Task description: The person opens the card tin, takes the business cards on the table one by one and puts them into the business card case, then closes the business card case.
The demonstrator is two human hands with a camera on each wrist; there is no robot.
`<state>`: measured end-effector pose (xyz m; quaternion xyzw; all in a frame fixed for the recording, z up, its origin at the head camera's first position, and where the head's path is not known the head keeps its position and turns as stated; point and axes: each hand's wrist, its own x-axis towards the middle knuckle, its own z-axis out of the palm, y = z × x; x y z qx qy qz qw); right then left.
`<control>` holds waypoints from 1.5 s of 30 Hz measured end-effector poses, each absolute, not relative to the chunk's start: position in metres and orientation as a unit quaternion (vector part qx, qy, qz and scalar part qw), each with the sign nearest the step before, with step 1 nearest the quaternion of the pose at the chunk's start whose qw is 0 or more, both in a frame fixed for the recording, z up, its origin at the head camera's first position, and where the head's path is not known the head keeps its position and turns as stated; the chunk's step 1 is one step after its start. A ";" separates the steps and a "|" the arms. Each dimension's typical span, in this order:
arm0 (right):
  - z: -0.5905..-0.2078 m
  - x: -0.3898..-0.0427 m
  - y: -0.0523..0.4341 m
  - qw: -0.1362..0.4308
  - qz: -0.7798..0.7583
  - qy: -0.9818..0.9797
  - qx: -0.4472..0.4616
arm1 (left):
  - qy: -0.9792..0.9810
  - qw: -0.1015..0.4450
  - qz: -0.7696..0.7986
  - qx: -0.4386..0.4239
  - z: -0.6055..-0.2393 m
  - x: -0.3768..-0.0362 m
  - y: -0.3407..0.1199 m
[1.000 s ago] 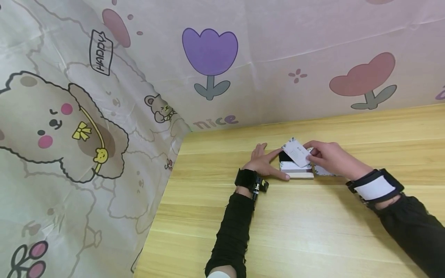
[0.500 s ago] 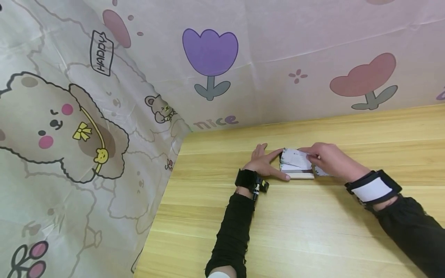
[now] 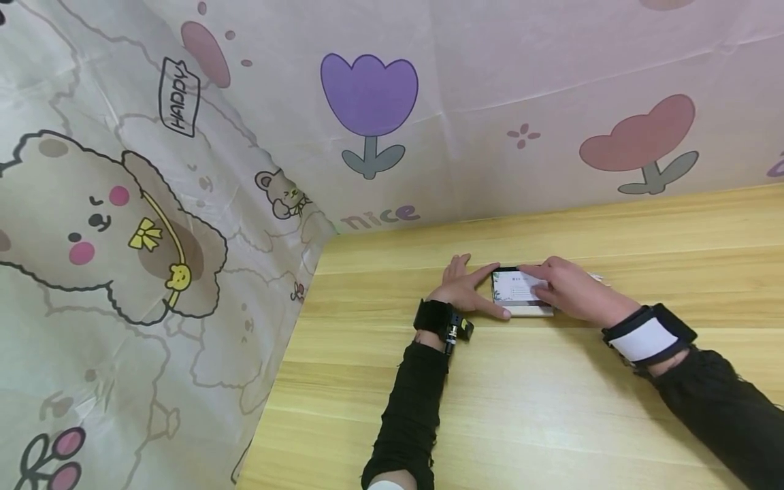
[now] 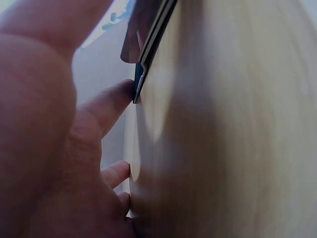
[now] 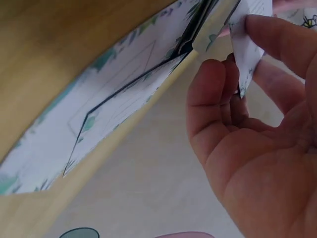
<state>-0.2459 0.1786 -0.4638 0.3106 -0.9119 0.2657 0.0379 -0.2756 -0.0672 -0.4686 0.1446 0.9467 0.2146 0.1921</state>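
Note:
A flat card case (image 3: 530, 312), black with a pale near edge, lies on the wooden table. My left hand (image 3: 458, 291) is spread at its left side, forefinger at the far corner and thumb at the near one. In the left wrist view the forefinger (image 4: 118, 103) touches the dark corner of the case. My right hand (image 3: 566, 289) pinches a white leaf-print card (image 3: 511, 287) by its right part, and the card overlaps the case squarely in the head view. Thumb and fingers lie on opposite faces of this card (image 5: 247, 47) in the right wrist view.
More leaf-print cards (image 5: 111, 114) lie on the table beside the case in the right wrist view. Mostly hidden behind the right hand, a card corner (image 3: 597, 278) shows in the head view. A printed cloth (image 3: 490, 156) hangs along the table's back edge.
The card in my right hand has come down from a slant and turned square over the case. That hand has shifted slightly left. My left hand stays in place.

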 end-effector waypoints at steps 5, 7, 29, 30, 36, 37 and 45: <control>-0.466 -0.246 0.177 0.030 0.257 -0.918 0.301 | 0.947 0.193 0.213 0.145 -0.467 -0.274 -0.067; -0.466 -0.246 0.177 0.018 0.257 -0.920 0.297 | 0.947 0.193 0.212 0.147 -0.467 -0.274 -0.067; -0.470 -0.243 0.178 0.030 0.262 -0.904 0.335 | 0.943 0.195 0.225 0.151 -0.467 -0.272 -0.069; -0.470 -0.243 0.179 0.031 0.261 -0.905 0.334 | 0.942 0.195 0.226 0.151 -0.466 -0.272 -0.069; -0.468 -0.242 0.179 0.015 0.269 -0.908 0.320 | 0.942 0.195 0.229 0.148 -0.465 -0.272 -0.069; -0.468 -0.242 0.179 0.014 0.270 -0.907 0.321 | 0.942 0.195 0.230 0.148 -0.466 -0.272 -0.069; -0.466 -0.243 0.181 0.020 0.265 -0.895 0.357 | 0.941 0.194 0.230 0.154 -0.464 -0.270 -0.069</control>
